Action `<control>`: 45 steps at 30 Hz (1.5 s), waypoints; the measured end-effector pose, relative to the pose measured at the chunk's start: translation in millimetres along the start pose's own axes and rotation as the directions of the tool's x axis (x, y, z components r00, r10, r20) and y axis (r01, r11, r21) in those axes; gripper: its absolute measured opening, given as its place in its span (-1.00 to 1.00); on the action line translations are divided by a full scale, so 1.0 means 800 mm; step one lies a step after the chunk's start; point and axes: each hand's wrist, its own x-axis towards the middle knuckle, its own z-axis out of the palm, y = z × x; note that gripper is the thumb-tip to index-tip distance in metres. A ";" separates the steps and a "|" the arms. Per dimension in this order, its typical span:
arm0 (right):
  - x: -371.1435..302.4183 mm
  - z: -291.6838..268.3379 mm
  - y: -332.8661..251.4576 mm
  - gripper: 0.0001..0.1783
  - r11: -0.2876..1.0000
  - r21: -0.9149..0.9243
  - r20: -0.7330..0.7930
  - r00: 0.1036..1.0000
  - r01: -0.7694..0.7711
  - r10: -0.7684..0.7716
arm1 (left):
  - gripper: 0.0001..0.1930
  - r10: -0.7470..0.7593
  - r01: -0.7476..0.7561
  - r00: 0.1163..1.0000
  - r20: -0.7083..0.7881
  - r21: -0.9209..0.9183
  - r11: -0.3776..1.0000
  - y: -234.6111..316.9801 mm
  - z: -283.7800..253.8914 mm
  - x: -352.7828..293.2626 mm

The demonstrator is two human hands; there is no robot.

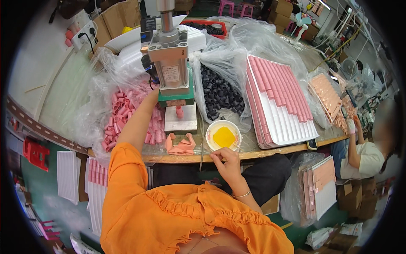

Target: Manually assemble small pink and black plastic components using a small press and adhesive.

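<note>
My left forearm [144, 112] reaches up along the left side of a bench press [171, 63], and the hand itself is hidden behind the machine. Under the press head, a small pink tube piece [179, 111] stands upright on a metal block [181, 123]. My right hand [228, 164] is at the table's front edge, just below a white bowl [209, 144] with something yellow [224, 137] in it. Its thumb and fingers are pinched together; what they hold, if anything, cannot be made out. Folded pink strips [180, 144] lie in front of the block.
Loose pink tube pieces [120, 110] fill a clear plastic bag at left. Black pieces [220, 93] lie in another bag right of the press. A white ribbed tray [287, 127] with rows of pink tubes stands further right. Another person [363, 156] works at far right.
</note>
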 end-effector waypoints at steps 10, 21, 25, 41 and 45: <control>0.007 0.003 -0.008 -0.90 0.998 -0.027 0.009 0.998 0.059 -0.059 | -0.66 -0.165 0.165 0.986 0.001 -0.064 0.984 0.018 -0.005 0.010; -0.001 -0.003 -0.005 -0.89 1.000 -0.024 0.002 1.000 -0.010 0.010 | -0.64 -0.252 0.279 0.950 0.181 -0.143 0.949 -0.012 -0.004 0.002; -0.003 -0.005 -0.007 -0.89 1.000 -0.010 0.008 1.000 0.018 -0.018 | -0.63 -0.308 0.341 0.930 0.200 -0.154 0.927 -0.015 -0.017 -0.029; 0.042 0.013 -0.051 -0.61 0.927 0.372 0.311 0.947 -0.050 -0.074 | -0.58 -0.145 0.405 0.908 0.393 -0.735 0.544 0.307 -0.019 -0.267; 0.028 -0.002 -0.039 -0.70 0.964 0.267 0.330 0.939 0.000 -0.092 | -0.62 -0.032 0.243 0.935 0.354 -0.570 0.785 0.303 0.006 -0.271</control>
